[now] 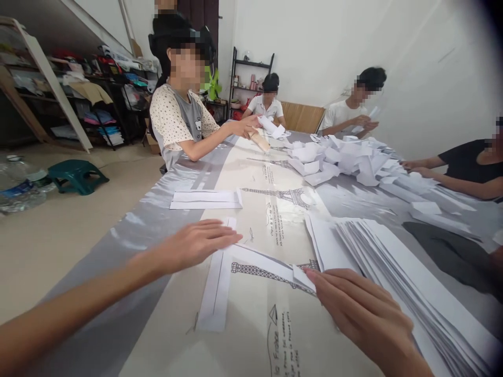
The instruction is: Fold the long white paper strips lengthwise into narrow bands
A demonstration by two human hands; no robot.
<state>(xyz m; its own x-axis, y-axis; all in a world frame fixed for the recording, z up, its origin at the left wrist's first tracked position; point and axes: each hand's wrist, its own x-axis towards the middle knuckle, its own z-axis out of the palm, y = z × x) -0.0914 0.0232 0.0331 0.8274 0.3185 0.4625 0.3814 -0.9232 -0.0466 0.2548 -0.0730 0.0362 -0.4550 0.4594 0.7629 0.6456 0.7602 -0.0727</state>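
My left hand (196, 243) lies flat with fingers stretched out, pressing on a white paper strip (216, 288) on the table. My right hand (361, 309) rests with fingers together on the folded end of that paper (275, 264), beside a large fanned stack of white sheets (393, 262). Neither hand grips anything. The tablecloth (275, 220) is grey and cream with Eiffel Tower drawings.
Another folded paper (206, 199) lies further up the table. A heap of folded white papers (346, 157) sits at the far end, where several other people sit working. Shelves (98, 99), a green stool (76, 175) and plastic bottles (21, 183) stand at left.
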